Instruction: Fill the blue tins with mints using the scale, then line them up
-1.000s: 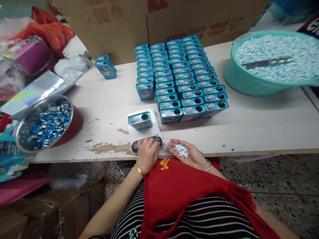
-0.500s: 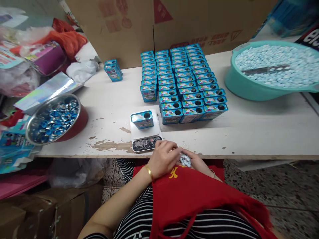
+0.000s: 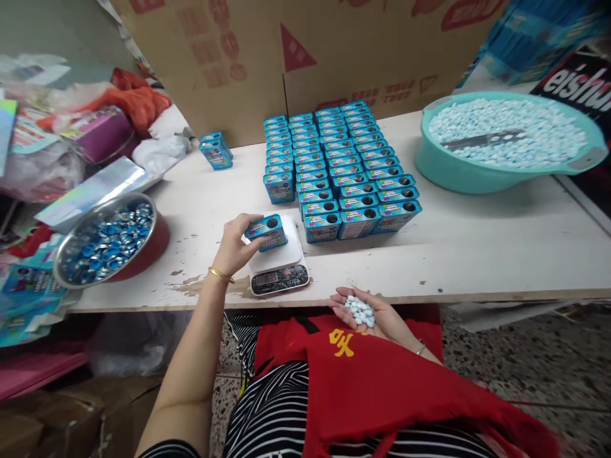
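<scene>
My left hand [image 3: 235, 245] grips a small blue tin [image 3: 273, 238] by its left end, thumb in front and fingers behind. The tin has a round dark hole in its top and is over the white platform of a digital kitchen scale [image 3: 292, 275]; whether it still rests there I cannot tell. Low at the table's front edge, my right hand [image 3: 387, 319] is palm up and cupped. A small heap of pale blue and white candies [image 3: 361, 312] lies in it.
Rows of blue tins [image 3: 334, 166] stand behind the scale, and a few more tins [image 3: 216, 152] at the back left. A turquoise basin [image 3: 470, 178] of candies, with a metal utensil on top, stands right. Left is a bowl [image 3: 160, 234] of blue metal lids. A cardboard box [image 3: 252, 83] backs the table.
My left hand has moved from beside my right hand to the tin on the scale and taken hold of it. My right hand has opened out more under the candies.
</scene>
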{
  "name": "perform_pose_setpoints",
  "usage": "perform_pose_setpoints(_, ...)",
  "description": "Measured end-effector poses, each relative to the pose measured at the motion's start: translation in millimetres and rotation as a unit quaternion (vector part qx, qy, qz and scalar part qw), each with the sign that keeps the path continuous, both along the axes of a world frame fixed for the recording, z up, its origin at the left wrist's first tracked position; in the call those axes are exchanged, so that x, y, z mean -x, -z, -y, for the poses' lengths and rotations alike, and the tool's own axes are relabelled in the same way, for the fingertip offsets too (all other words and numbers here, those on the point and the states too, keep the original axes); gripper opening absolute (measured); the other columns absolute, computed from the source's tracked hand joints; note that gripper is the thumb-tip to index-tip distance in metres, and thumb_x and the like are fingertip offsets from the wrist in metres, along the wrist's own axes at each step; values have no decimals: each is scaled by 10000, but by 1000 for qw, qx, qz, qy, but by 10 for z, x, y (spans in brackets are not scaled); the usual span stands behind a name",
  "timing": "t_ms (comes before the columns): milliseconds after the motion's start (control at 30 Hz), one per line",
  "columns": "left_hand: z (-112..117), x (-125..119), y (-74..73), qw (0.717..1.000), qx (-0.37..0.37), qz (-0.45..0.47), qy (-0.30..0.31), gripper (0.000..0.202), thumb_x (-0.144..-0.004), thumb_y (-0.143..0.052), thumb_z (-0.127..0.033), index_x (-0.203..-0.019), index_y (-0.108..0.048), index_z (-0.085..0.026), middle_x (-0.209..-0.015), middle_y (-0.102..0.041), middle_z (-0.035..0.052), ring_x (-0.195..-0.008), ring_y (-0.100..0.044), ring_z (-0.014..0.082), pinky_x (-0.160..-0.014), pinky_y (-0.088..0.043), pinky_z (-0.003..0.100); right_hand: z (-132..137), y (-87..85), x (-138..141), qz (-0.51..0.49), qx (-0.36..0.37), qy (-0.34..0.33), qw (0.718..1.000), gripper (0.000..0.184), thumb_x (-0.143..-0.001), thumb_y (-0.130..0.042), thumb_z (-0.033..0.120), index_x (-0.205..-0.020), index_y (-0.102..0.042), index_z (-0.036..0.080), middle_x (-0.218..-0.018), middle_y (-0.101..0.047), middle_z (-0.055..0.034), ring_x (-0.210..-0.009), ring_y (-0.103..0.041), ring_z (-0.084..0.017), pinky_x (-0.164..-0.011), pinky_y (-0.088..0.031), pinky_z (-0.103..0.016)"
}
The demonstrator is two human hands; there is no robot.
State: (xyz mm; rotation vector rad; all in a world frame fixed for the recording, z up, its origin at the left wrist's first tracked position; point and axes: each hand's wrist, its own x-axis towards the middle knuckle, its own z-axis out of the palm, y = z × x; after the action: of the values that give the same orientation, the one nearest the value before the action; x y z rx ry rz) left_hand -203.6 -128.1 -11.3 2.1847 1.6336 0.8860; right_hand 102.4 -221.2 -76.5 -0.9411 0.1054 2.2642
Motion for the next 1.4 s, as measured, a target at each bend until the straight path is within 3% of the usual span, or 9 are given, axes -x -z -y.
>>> perform_pose_setpoints(167, 61, 94, -97, 998, -32, 49, -9, 551, -765, -696, -417, -1258, -521, -245, -1125, -609, 63, -1018, -585, 202, -940, -458, 374, -66, -28, 22, 7, 8, 5, 1000, 192, -916, -484, 179, -1019, -623, 96, -934, -732, -135, -955, -701, -217, -812, -593, -291)
perform_pose_setpoints(300, 185, 261, -74, 981, -92, 112, -132, 354, -857, -592, -396, -1165, -589, -222, -1056, -632, 54, -964, -610, 164, -932, -479, 352, -136, -73, 77, 5, 16, 5, 1000, 241, -937, -422, 168, -1037, -614, 61, -956, -728, -159, -957, -700, -229, -810, -593, -290)
perform_pose_setpoints(433, 307, 416, 70, 949, -85, 196, -231, 284, -859, -586, -405, -1048, -641, -201, -945, -659, 43, -856, -638, 135, -840, -525, 315, -201, -96, 149, 3, 25, 4, 1000, 261, -947, -390, 165, -1068, -600, 71, -975, -727, -155, -972, -696, -216, -809, -592, -279)
perform_pose_setpoints(567, 412, 461, 192, 928, -61, 262, -258, 240, -817, -644, -370, -962, -668, -181, -863, -661, 28, -782, -643, 115, -795, -537, 291, -243, -78, 209, 2, 37, -7, 999, 260, -934, -397, 147, -1094, -592, 84, -956, -732, -139, -962, -699, -204, -808, -591, -268)
perform_pose_setpoints(800, 457, 474, 279, 922, -25, 271, -274, 249, -790, -670, -368, -939, -676, -168, -861, -674, 31, -770, -647, 109, -779, -540, 272, -266, -79, 246, 29, 42, 3, 999, 279, -909, -408, 109, -1120, -587, 71, -988, -723, -154, -954, -700, -207, -829, -586, -282)
perform_pose_setpoints(933, 396, 478, 297, 928, -13, 272, -254, 266, -799, -661, -369, -965, -668, -160, -880, -666, 37, -792, -644, 112, -796, -533, 274, -267, -71, 243, 47, 42, 2, 998, 253, -891, -456, 116, -1094, -602, 78, -879, -727, -121, -817, -714, -183, -725, -599, -244)
perform_pose_setpoints(1067, 342, 444, 265, 948, -12, 226, -223, 269, -838, -614, -379, -995, -654, -164, -925, -655, 49, -821, -634, 124, -814, -517, 295, -275, -11, 236, 26, 32, -21, 999, 215, -849, -543, 144, -1047, -623, 120, -729, -673, -37, -538, -606, -98, -429, -492, -154)
perform_pose_setpoints(1267, 189, 238, -21, 998, -28, 28, -42, 686, -757, -698, -423, -1348, -410, -225, -1197, -572, 104, -1061, -565, 220, -860, -482, 362, -263, 88, 308, 28, 9, -21, 999, 190, -767, -643, 193, -938, -658, 110, -658, -629, -10, -454, -500, -66, -335, -328, -142)
perform_pose_setpoints(1400, -165, 156, -244, 995, -14, -90, 47, 340, -870, -578, -383, -1156, -539, -203, -993, -617, 61, -885, -579, 176, -781, -466, 310, -279, 163, 402, 19, 10, -15, 1000, 219, -713, -712, 237, -886, -677, 107, -629, -628, -4, -434, -493, -51, -340, -298, -130)
